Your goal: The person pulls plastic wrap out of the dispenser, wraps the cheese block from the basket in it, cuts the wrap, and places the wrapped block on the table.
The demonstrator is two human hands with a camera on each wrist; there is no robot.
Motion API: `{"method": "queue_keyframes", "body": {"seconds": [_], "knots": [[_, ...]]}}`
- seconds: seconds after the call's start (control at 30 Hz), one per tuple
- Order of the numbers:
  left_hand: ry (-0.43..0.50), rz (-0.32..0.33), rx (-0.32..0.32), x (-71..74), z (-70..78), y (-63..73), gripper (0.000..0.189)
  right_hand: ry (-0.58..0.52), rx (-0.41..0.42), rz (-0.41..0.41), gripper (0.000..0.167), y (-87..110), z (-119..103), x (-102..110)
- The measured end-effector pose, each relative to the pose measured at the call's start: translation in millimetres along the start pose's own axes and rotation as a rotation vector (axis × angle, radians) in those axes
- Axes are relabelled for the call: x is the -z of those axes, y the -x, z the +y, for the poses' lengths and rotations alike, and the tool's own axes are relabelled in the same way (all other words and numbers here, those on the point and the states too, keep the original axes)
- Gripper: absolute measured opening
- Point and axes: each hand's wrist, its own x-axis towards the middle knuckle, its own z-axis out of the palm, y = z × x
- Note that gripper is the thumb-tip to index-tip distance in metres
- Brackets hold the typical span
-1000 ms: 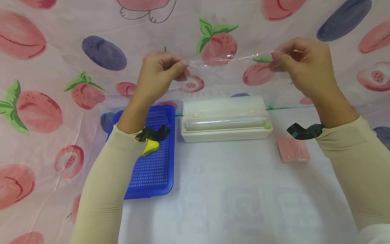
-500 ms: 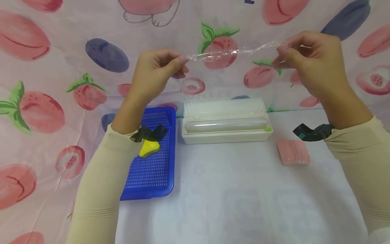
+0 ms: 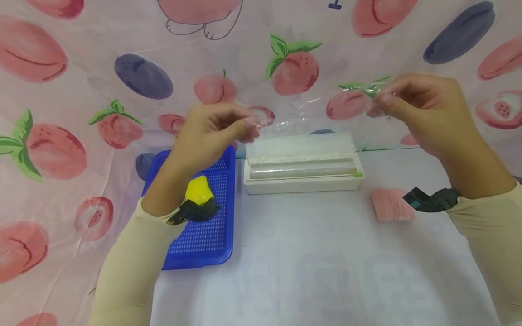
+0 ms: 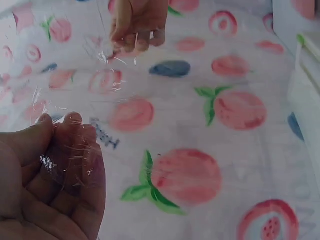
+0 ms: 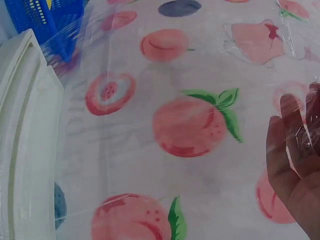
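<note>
Place, one, of household look, exact room uncertain: a peach-printed cloth (image 3: 244, 50) is screening the back and left, a white tabletop (image 3: 302, 244) is meeting it, an open cling-film dispenser (image 3: 303, 185) is sitting at the rear, and a blue plastic basket (image 3: 230, 217) is standing alongside as kitchenware

The head view is softly lit, the wrist views dimmer; shadow is cast on the table (image 3: 310, 240), lower right; glints are scattered along the film (image 3: 285, 123).
</note>
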Motion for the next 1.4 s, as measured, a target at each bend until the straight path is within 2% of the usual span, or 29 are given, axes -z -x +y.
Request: {"method": "queue_keyframes", "body": {"seconds": [0.03,0.07,0.13,0.2,0.27,0.3,0.37,0.43,0.53,0.6,0.63,0.73,0.8,0.87,1.0,1.1,1.2,1.27,1.33,1.4], "knots": [[0.005,-0.016,-0.015,-2.6,3.1,8.7,0.011,-0.056,0.016,-0.011,0.011,7.5,-1.5,0.5],[0.016,-0.034,-0.042,-5.2,6.0,17.0,0.01,-0.023,0.027,-0.008,0.01,15.6,-4.7,0.7],[0.009,-0.058,-0.101,-11.0,10.0,34.0,0.009,-0.128,0.085,-0.04,0.008,32.2,-6.7,2.4],[-0.011,-0.089,-0.16,-17.6,11.3,51.7,0.011,-0.239,0.139,-0.106,0.008,50.5,-6.5,3.5],[-0.028,-0.127,-0.192,-25.3,10.0,69.7,0.012,-0.294,0.193,-0.198,0.009,69.7,-2.9,4.2],[-0.029,-0.151,-0.193,-29.7,7.7,78.9,0.013,-0.356,0.212,-0.262,0.009,79.4,1.4,4.6],[0.006,-0.208,-0.172,-39.6,1.7,96.8,0.015,-0.408,0.21,-0.347,0.009,99.7,10.9,4.2],[0.049,-0.265,-0.123,-51.1,-6.8,114.2,0.015,-0.419,0.15,-0.407,0.015,121.3,21.3,4.3],[0.086,-0.344,-0.082,-70.6,-22.6,140.3,0.013,-0.407,0.044,-0.503,0.034,154.1,39.9,2.7],[0.073,-0.407,-0.066,-82.8,-32.3,158.6,0.013,-0.369,-0.048,-0.568,0.044,175.4,49.0,-1.0],[0.054,-0.442,-0.06,-88.3,-36.8,167.6,0.014,-0.362,-0.064,-0.602,0.046,185.1,54.4,-3.9],[-0.043,-0.546,0.001,-102.7,-49.5,191.4,0.019,-0.304,-0.146,-0.674,0.044,211.2,65.2,-12.4],[-0.109,-0.6,0.056,-111.5,-58.1,204.4,0.023,-0.24,-0.18,-0.685,0.04,227.1,71.6,-17.8],[-0.189,-0.63,0.095,-119.6,-66.2,214.5,0.024,-0.139,-0.152,-0.644,0.036,241.8,79.2,-23.8],[-0.336,-0.638,0.082,-133.7,-78.6,232.2,0.019,0.122,-0.014,-0.478,0.032,267.5,97.6,-37.4],[-0.451,-0.628,0.051,-143.1,-83.3,241.9,0.015,0.216,0.047,-0.437,0.03,281.4,109.6,-43.8],[-0.554,-0.604,0.027,-151.0,-87.1,248.6,0.01,0.22,-0.016,-0.531,0.023,290.0,116.2,-45.8],[-0.605,-0.581,0.02,-154.8,-90.3,251.7,0.006,0.231,-0.114,-0.63,0.016,291.6,116.9,-46.0],[-0.633,-0.575,0.01,-156.6,-93.8,254.1,0.006,0.26,-0.178,-0.704,0.013,291.6,115.2,-44.9],[-0.638,-0.584,-0.003,-157.2,-97.0,256.0,0.01,0.27,-0.196,-0.753,0.013,290.0,113.9,-42.4]]}}
